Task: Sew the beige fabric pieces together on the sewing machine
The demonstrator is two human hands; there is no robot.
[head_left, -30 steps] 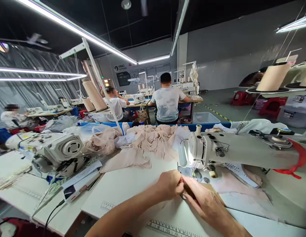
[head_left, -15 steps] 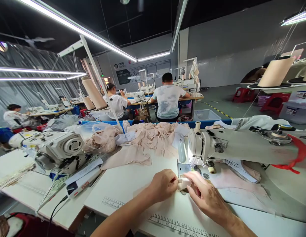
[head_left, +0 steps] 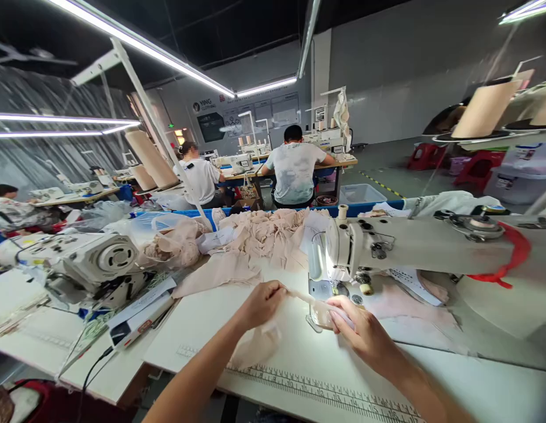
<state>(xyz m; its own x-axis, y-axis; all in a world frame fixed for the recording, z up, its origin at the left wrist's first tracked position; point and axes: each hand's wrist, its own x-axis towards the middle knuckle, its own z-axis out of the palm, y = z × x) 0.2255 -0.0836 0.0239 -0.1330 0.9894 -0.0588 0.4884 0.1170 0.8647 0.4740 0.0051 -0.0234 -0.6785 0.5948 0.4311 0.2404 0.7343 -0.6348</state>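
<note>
A narrow strip of beige fabric (head_left: 304, 297) is stretched between my two hands, just in front of the needle area of the sewing machine (head_left: 343, 249). Its left end is pinched in the closed fingers of my left hand (head_left: 262, 305). My right hand (head_left: 363, 329) closes its thumb and fingers on the wider pale part of the same fabric, beside the metal needle plate (head_left: 320, 288). Below my left hand, a loose, blurred piece of beige cloth (head_left: 258, 348) lies over or hangs above the white table (head_left: 202, 329).
Crumpled beige fabric pieces (head_left: 273, 232) are heaped behind the work area. At left stand a second sewing machine (head_left: 101, 252) and a white box with a cable (head_left: 134, 326). Pale cloth (head_left: 409, 305) lies under the machine arm. Several people work farther back.
My left hand has moved left and slightly up, drawing the strip out from my right hand. The loose cloth below it has come into sight. The whole view has shifted a little.
</note>
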